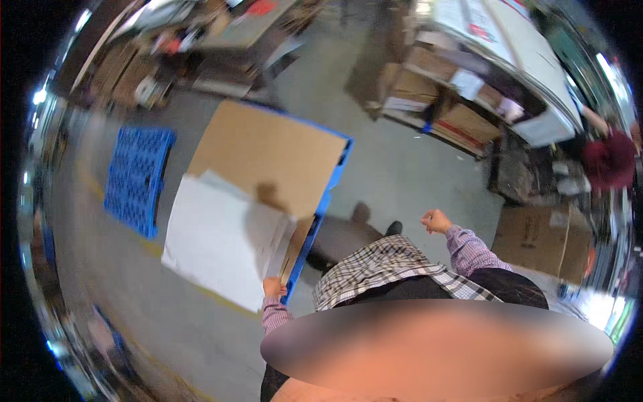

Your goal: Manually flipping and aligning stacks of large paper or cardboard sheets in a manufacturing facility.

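Note:
My left hand [273,287] is at the near corner of a stack of white sheets [218,234], its fingers curled. Whether it grips the sheets' edge is too blurred to make out. The white sheets lie askew over a brown cardboard sheet [268,151], and both rest on a blue pallet [340,167] whose edge shows along the right. Out to the right, my right hand [435,221] hangs in the air over the grey floor. Its fingers are loosely bent and apart, with nothing visible in them.
A second blue pallet [137,177] lies on the floor at left. Far right, a workbench [499,40] has cardboard boxes [462,124] beneath it. Another loaded table [241,27] is far left. A large carton [542,234] stands at right; a person in dark red [608,157] is beyond.

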